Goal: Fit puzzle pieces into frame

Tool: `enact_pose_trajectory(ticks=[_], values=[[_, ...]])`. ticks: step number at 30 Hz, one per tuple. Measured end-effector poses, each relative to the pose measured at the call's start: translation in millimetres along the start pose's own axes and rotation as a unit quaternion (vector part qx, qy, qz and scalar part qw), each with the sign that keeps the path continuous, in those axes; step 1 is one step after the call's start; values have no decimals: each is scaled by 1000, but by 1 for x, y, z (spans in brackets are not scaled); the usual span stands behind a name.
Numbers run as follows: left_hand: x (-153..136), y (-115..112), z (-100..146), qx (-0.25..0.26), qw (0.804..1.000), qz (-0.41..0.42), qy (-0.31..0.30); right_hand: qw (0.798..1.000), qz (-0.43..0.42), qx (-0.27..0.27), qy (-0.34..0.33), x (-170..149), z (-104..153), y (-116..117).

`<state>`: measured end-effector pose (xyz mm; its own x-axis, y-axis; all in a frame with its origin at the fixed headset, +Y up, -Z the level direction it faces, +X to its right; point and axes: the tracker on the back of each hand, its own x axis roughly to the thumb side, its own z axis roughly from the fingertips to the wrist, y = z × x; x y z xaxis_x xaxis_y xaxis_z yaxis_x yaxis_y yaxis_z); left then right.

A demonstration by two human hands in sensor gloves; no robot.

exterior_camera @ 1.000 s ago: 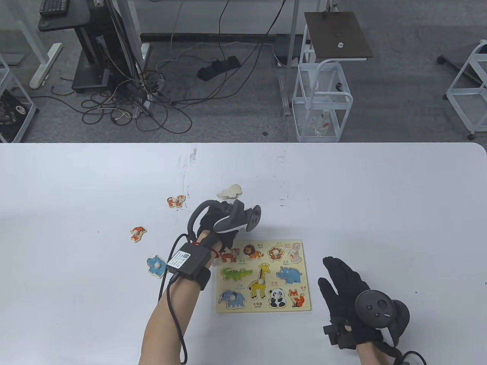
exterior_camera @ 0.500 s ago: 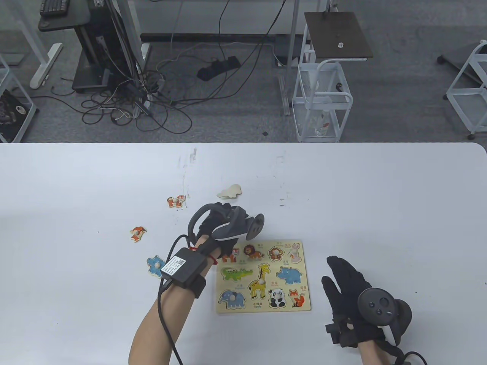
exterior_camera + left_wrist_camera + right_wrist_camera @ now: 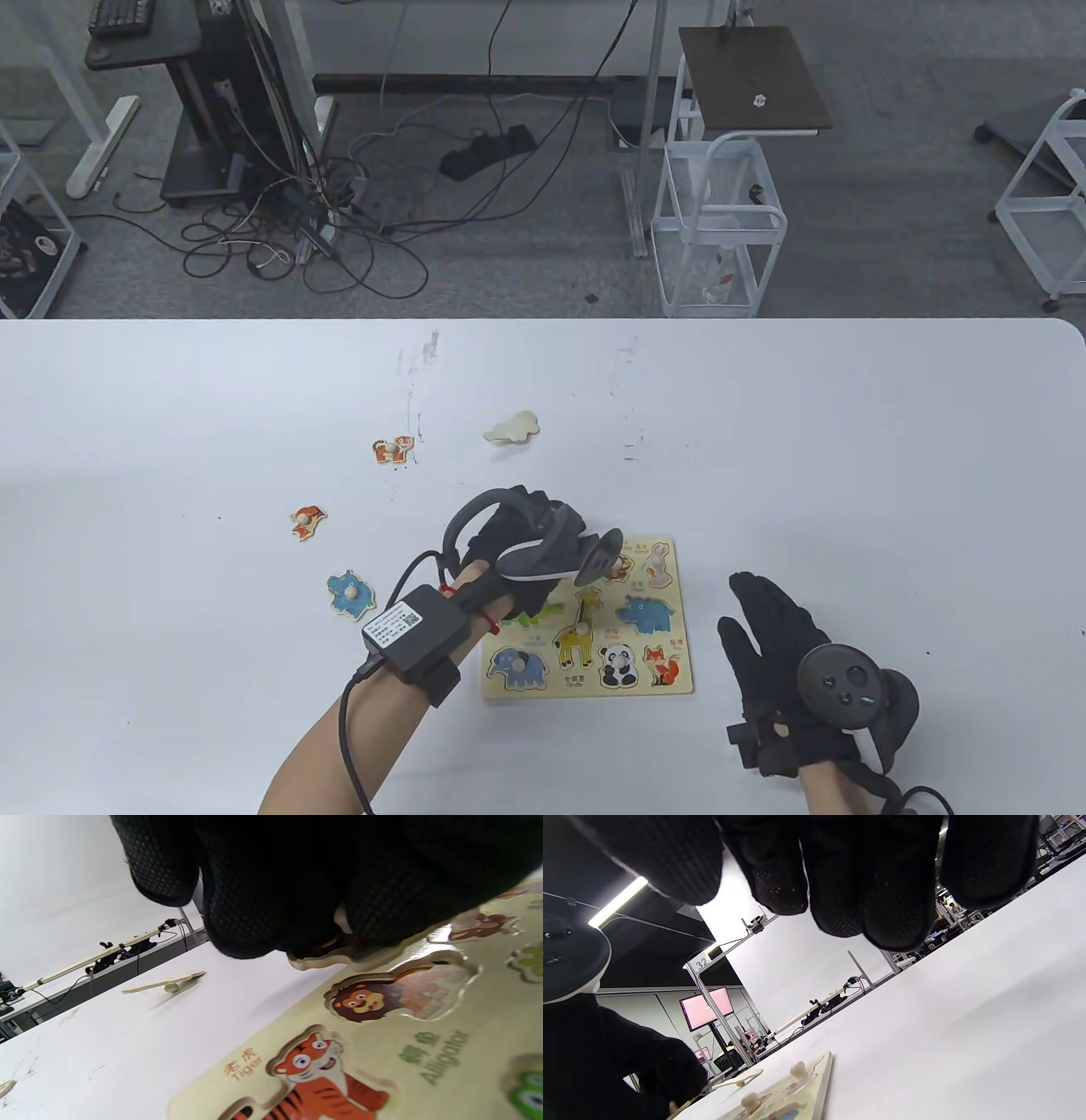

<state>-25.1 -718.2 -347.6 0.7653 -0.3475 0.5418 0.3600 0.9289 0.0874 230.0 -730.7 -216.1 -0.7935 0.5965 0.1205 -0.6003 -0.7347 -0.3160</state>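
The wooden puzzle frame [image 3: 587, 689] lies on the white table, with animal pieces and printed animal recesses. My left hand [image 3: 543, 556] hovers over its upper left part. In the left wrist view the left hand [image 3: 339, 929] pinches the white peg of a cream-edged animal piece [image 3: 322, 962], tilted just above the lion recess [image 3: 398, 993] and beside the tiger recess [image 3: 322, 1077]. Which animal it is stays hidden. My right hand [image 3: 755, 620] rests on the table right of the frame, fingers spread, holding nothing.
Loose pieces lie left of the frame: a blue hippo [image 3: 349, 592], a fox [image 3: 306, 519] and a tiger [image 3: 393, 449]. A face-down cream piece [image 3: 513, 427] lies beyond the frame. The table's far edge [image 3: 543, 320] drops to a floor with cables.
My left hand has moved right and nearer, from the frame's top left corner to over its upper left recesses. The right hand has barely shifted.
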Motion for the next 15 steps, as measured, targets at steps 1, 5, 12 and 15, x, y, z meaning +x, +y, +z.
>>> enact_pose_trajectory(ticks=[1,5,12,15], values=[[2,0,0,-2,1000,-1,-1,1000,0,0,0,0,0,0],[9,-1,-3,-8,1000,-5,-2,1000,1,-8,3,-1,0,-3],[15,-6,-8,-24,1000,-9,-1,1000,8,-3,0,0,0,-2],[16,-8,-9,-31,999,-8,-1,1000,9,-3,0,-1,0,-2]])
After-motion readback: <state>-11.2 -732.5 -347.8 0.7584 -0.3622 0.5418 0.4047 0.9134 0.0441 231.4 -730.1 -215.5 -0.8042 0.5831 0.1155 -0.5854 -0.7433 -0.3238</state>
